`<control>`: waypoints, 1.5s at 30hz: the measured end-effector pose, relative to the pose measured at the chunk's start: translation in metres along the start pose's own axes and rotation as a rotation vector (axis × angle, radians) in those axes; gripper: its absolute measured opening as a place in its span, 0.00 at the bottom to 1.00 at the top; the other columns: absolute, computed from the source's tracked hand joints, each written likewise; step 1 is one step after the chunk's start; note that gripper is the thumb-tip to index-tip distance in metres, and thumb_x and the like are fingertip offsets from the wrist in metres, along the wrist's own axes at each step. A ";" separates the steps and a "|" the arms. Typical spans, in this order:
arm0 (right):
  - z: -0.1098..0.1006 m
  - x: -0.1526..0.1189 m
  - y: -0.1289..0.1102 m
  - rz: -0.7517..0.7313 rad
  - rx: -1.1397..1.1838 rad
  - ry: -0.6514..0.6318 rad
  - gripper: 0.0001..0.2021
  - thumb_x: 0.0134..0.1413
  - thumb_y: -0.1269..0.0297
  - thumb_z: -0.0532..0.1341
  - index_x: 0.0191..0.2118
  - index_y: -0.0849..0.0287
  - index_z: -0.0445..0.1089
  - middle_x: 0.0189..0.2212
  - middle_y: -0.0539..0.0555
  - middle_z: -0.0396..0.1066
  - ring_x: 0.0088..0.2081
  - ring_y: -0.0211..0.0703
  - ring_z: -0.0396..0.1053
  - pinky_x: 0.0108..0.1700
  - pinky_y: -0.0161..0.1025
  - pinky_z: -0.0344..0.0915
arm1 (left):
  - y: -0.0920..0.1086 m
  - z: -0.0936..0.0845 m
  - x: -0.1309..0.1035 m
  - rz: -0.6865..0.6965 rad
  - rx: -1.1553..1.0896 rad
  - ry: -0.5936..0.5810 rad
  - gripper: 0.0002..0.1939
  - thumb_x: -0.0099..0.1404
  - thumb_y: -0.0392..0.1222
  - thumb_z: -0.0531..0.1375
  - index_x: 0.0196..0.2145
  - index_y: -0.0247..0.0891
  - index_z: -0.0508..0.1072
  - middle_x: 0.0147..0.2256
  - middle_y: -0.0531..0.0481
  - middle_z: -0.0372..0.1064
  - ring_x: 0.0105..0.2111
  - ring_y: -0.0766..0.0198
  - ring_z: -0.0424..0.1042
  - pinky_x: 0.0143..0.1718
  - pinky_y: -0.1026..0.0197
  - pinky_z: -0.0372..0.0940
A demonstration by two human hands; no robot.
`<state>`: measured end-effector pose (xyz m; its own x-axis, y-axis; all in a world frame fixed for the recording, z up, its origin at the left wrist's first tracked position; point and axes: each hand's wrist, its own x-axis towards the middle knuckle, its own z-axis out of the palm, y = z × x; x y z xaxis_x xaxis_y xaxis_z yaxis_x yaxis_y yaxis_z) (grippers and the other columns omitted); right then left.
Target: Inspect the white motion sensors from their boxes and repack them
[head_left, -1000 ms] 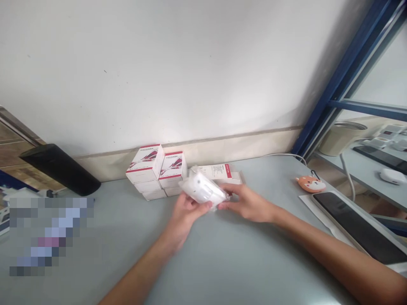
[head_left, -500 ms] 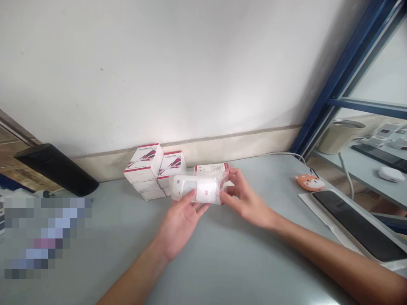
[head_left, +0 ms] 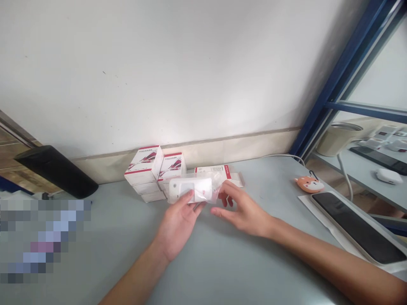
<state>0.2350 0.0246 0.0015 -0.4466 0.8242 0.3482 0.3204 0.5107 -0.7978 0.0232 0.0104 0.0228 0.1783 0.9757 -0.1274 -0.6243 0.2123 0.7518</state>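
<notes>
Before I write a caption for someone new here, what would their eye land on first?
Probably the white device in a clear bag, held mid-view by the left hand. Next, the stacked white-and-red boxes just beyond it, to the left, near the wall. Then the orange animal-faced pouch at the right, bright against the grey table.

The head camera looks forward and down over the grey table (head_left: 203,262) (the pale wall (head_left: 190,72) fills its upper half), near the left hand (head_left: 176,228) and right hand (head_left: 251,214).
</notes>
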 end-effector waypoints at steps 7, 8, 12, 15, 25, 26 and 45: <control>-0.009 0.000 0.001 -0.252 -0.214 0.181 0.05 0.65 0.67 0.62 0.36 0.53 0.65 0.41 0.55 0.65 0.40 0.46 0.68 0.44 0.45 0.68 | 0.002 -0.003 0.002 0.012 -0.013 0.020 0.26 0.72 0.38 0.64 0.65 0.49 0.70 0.63 0.48 0.73 0.70 0.51 0.64 0.69 0.44 0.65; -0.011 0.000 0.000 -0.278 -0.213 0.215 0.06 0.65 0.68 0.62 0.36 0.53 0.64 0.40 0.55 0.65 0.39 0.46 0.67 0.43 0.45 0.67 | 0.002 -0.003 0.003 0.022 -0.020 0.036 0.26 0.72 0.38 0.64 0.65 0.50 0.70 0.63 0.48 0.72 0.70 0.51 0.63 0.70 0.44 0.65; -0.010 0.000 -0.004 -0.185 -0.042 0.184 0.06 0.68 0.66 0.61 0.40 0.52 0.62 0.44 0.54 0.69 0.40 0.44 0.67 0.43 0.44 0.66 | 0.003 -0.004 0.005 0.013 -0.041 0.076 0.26 0.71 0.37 0.64 0.65 0.48 0.70 0.64 0.48 0.72 0.70 0.52 0.64 0.70 0.45 0.66; -0.002 -0.001 -0.002 0.012 0.208 0.012 0.10 0.69 0.60 0.62 0.47 0.50 0.58 0.49 0.53 0.70 0.37 0.40 0.67 0.40 0.41 0.66 | 0.002 -0.003 0.004 -0.024 -0.046 0.061 0.25 0.71 0.36 0.64 0.64 0.44 0.71 0.64 0.45 0.71 0.69 0.52 0.65 0.69 0.48 0.66; -0.003 0.005 0.012 0.189 0.354 0.068 0.23 0.62 0.47 0.69 0.54 0.49 0.61 0.46 0.51 0.65 0.39 0.39 0.67 0.41 0.39 0.67 | 0.001 -0.003 0.004 -0.012 -0.060 0.114 0.24 0.70 0.37 0.66 0.62 0.47 0.73 0.64 0.48 0.72 0.69 0.52 0.64 0.69 0.46 0.66; -0.001 0.006 0.013 0.200 0.416 0.064 0.30 0.60 0.46 0.70 0.60 0.46 0.57 0.51 0.53 0.64 0.42 0.40 0.69 0.43 0.40 0.69 | -0.001 -0.003 0.003 -0.022 -0.040 0.087 0.24 0.70 0.38 0.66 0.62 0.47 0.73 0.63 0.48 0.73 0.69 0.51 0.65 0.69 0.46 0.66; -0.016 0.014 0.004 0.274 0.619 0.199 0.11 0.58 0.55 0.68 0.34 0.55 0.71 0.27 0.47 0.68 0.24 0.38 0.66 0.28 0.40 0.67 | -0.020 -0.020 0.005 0.228 0.755 0.115 0.45 0.54 0.39 0.76 0.66 0.59 0.66 0.66 0.45 0.57 0.56 0.49 0.73 0.55 0.50 0.71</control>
<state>0.2433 0.0423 0.0117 -0.2376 0.9625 0.1310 -0.1606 0.0940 -0.9825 0.0212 0.0118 -0.0059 0.0028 0.9989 0.0476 0.0551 -0.0477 0.9973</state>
